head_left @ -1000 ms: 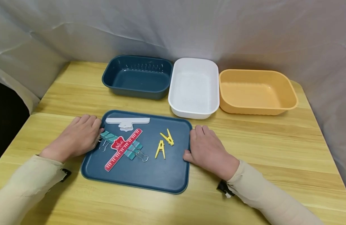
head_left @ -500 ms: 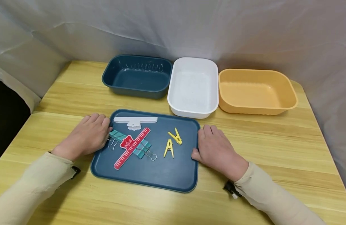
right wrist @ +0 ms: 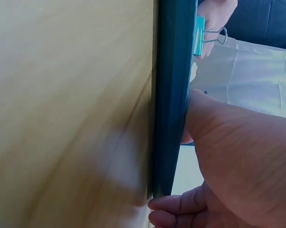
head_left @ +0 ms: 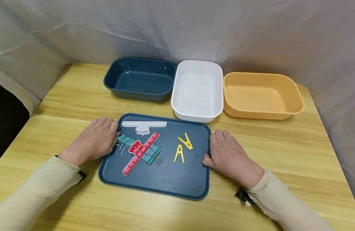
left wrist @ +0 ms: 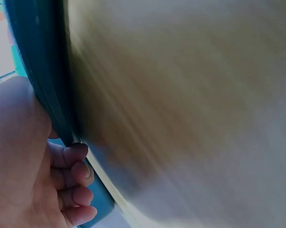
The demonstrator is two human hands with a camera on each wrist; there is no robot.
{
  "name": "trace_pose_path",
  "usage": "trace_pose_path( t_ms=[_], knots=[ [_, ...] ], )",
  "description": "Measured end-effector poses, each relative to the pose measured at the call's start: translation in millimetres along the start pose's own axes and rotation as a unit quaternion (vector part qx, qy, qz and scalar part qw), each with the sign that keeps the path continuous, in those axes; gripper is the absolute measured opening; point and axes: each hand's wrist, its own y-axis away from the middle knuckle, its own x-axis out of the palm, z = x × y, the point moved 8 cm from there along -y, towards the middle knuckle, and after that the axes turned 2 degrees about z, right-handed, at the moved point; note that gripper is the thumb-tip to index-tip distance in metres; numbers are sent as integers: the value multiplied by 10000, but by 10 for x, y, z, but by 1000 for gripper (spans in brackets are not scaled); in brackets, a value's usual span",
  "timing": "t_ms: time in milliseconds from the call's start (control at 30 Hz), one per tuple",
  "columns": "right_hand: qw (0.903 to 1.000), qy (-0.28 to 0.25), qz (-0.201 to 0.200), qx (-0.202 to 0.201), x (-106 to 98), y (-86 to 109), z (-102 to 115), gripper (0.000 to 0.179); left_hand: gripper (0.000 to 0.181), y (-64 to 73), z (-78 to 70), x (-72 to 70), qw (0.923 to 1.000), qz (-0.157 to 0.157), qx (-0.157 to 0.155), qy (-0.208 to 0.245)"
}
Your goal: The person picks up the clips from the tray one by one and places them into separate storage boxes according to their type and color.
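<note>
A dark blue tray (head_left: 166,183) lies on the table between both hands. The left hand (head_left: 93,141) grips its left edge; the left wrist view shows curled fingertips (left wrist: 80,173) at the tray's rim (left wrist: 43,61). My right hand (head_left: 230,157) holds the opposite edge, thumb over the rim, and in the right wrist view its fingers (right wrist: 178,203) bend at the tray's side (right wrist: 171,104). On the tray are a white bar clip (head_left: 144,124), a red ruler-patterned clip (head_left: 141,154) lying across teal binder clips (head_left: 151,155), and two yellow clothespins (head_left: 179,149).
Behind the tray stand three bins in a row: a dark blue one (head_left: 140,96), a white one (head_left: 197,117) and a yellow-orange one (head_left: 261,114). Grey cloth (head_left: 177,29) hangs along the back and sides of the wooden table (head_left: 296,154).
The tray, with the clips and clothespins on it, has slid to the right across the table. Both hands moved along with it, keeping hold of its edges. The bins stayed in place.
</note>
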Motion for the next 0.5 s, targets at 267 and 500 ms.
trace_pose_path(
  t_ms=[267,500],
  knots=[
    [9997,-55,125,188,-15,6,-15,37,24,-36,11,-23,9999,31,124,1],
    [9999,-78,89,111,-30,-8,-15,38,24,-18,19,0,9997,-12,234,75]
  ],
)
